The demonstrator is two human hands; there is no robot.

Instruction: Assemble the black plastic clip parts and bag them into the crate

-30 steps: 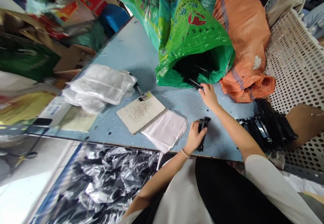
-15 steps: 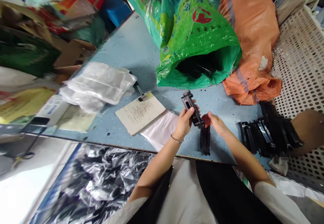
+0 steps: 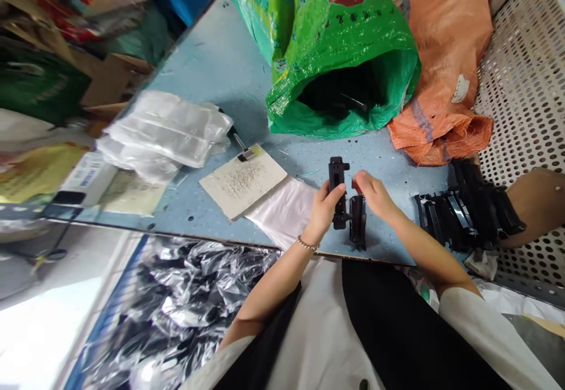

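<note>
Left hand grips a black plastic bracket; right hand, half-open and empty, is just beside a second bracket, near the blue table edge.

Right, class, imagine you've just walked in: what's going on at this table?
One person is working at a blue speckled table. Their left hand grips a black plastic part, while their right hand is close to a second black part on the tabletop. More black parts lie to the right, beside an open green woven sack.
</note>
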